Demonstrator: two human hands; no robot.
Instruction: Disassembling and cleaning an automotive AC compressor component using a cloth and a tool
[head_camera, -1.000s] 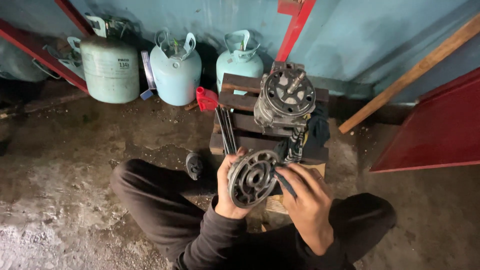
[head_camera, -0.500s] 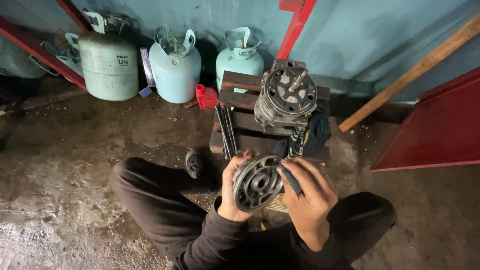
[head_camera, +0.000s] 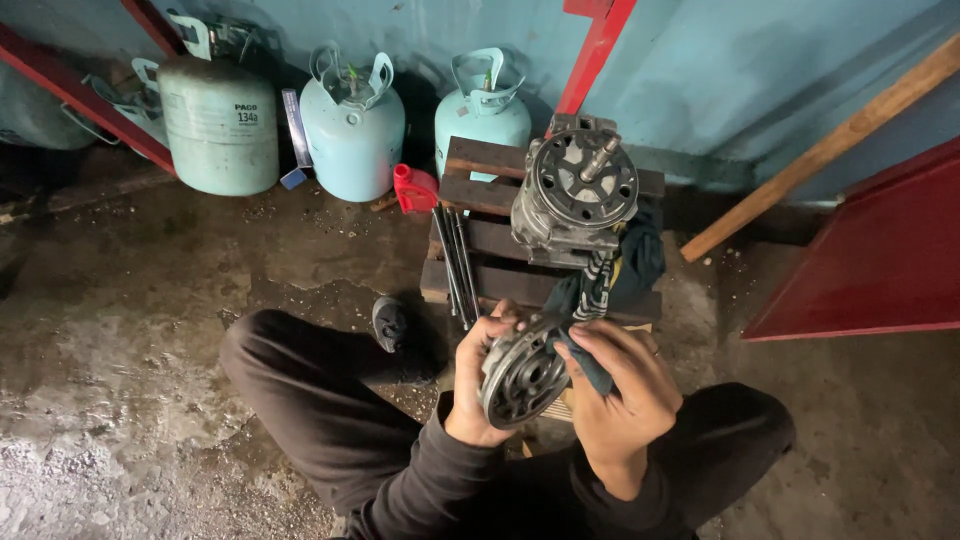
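Observation:
My left hand (head_camera: 472, 385) grips a round grey metal disc (head_camera: 522, 378) with several holes, held upright over my lap. My right hand (head_camera: 618, 392) presses a dark striped cloth (head_camera: 598, 290) against the disc's right edge. Just beyond, a metal compressor body (head_camera: 575, 195) with a shaft sticking up stands on a low wooden pallet (head_camera: 488, 192). The cloth trails from my hand up to the pallet beside the compressor.
Three pale gas cylinders (head_camera: 350, 135) stand against the blue wall. A red cap (head_camera: 413, 188) lies near the pallet, long metal bolts (head_camera: 455, 262) lie on it. A red panel (head_camera: 880, 260) and a wooden plank (head_camera: 830, 150) lean at right. A small dark part (head_camera: 389, 322) lies on the concrete floor.
The disc has tilted in my hands, its face now turned more to the left. My right hand has moved the cloth along its right edge.

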